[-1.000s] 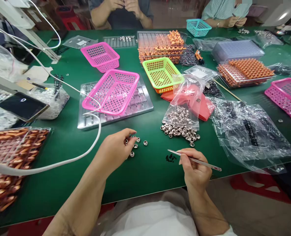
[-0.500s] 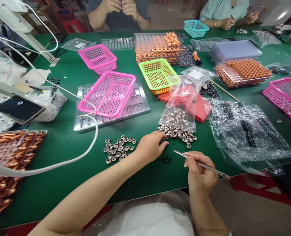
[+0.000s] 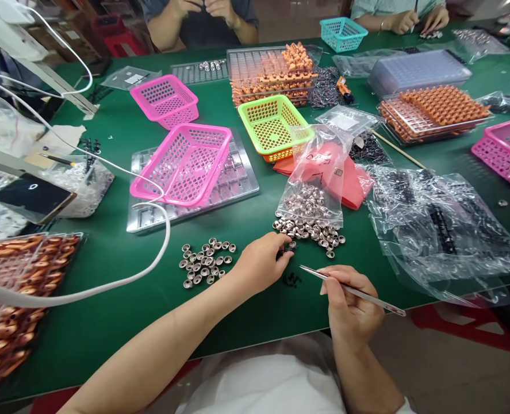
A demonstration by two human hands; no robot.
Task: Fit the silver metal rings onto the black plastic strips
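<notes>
My left hand (image 3: 261, 261) rests on the green table (image 3: 108, 253), its fingertips touching small silver rings at the near edge of a loose heap of rings (image 3: 310, 229). That heap spills from a clear plastic bag (image 3: 315, 184). A second small group of rings (image 3: 205, 261) lies left of the hand. My right hand (image 3: 349, 310) grips metal tweezers (image 3: 352, 290), tip pointing left, above a few tiny black parts (image 3: 291, 280).
Pink baskets (image 3: 183, 164) on a clear tray, a green basket (image 3: 274, 123), trays of orange parts (image 3: 431, 112), crumpled plastic bags (image 3: 440, 230), a white cable (image 3: 151, 259) and a phone (image 3: 33, 198) fill the table. Two other people's hands work at the far edge.
My left hand left the small ring group and moved right to the heap by the bag, now pinching at rings there. The right hand with tweezers stayed almost in place.
</notes>
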